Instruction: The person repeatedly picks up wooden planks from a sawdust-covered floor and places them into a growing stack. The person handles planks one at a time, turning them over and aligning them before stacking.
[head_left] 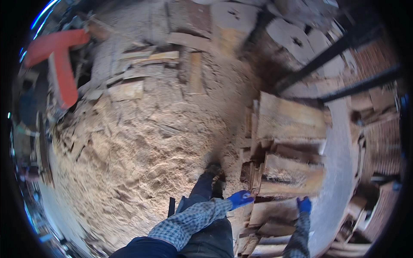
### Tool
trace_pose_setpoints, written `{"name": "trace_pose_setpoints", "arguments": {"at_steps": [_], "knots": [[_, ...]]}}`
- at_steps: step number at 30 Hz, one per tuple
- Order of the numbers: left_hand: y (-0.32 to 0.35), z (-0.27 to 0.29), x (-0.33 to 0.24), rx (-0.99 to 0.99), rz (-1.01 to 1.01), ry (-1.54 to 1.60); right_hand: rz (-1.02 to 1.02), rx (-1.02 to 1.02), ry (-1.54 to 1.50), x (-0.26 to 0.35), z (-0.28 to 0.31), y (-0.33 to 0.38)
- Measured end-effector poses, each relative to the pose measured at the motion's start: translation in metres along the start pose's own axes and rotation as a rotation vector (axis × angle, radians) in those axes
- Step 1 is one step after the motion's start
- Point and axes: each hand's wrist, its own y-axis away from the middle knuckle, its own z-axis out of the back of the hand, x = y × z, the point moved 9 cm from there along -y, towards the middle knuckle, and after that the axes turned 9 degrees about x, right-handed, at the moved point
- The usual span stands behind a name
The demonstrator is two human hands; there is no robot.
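One left hand [241, 199] and one right hand [304, 204], both blue-gloved, flank a rough board [274, 210] among stacked wood [292, 117] (whether fingers grip, I cannot tell), seemingly taking hold; lifting would call for purchase at both ends.

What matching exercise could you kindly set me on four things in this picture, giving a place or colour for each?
Column one:
1. Left hand
2. Right hand
3. T-shaped object
4. Sawdust

Column two:
A. Spread loosely over the ground
B. In a blue glove, at the right side of the wooden boards
C. Red
D. In a blue glove, at the left side of the wooden boards

Right pairs: 1-D, 2-B, 3-C, 4-A.
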Motion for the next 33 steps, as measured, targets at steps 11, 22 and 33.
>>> {"name": "trace_pose_setpoints", "arguments": {"at_steps": [11, 22, 33], "knots": [[0.409, 0.207, 0.132, -1.120, -0.062, -1.017, 0.695, 1.312, -0.581, 0.439, -0.099, 0.253], [0.564, -0.005, 0.428, -1.225, 0.519, 1.116, 0.776, 1.221, -0.303, 0.654, -0.080, 0.230], [0.648, 0.346, 0.286, -1.430, -0.286, 1.157, 0.326, 1.119, -0.210, 0.798, -0.041, 0.193]]}}
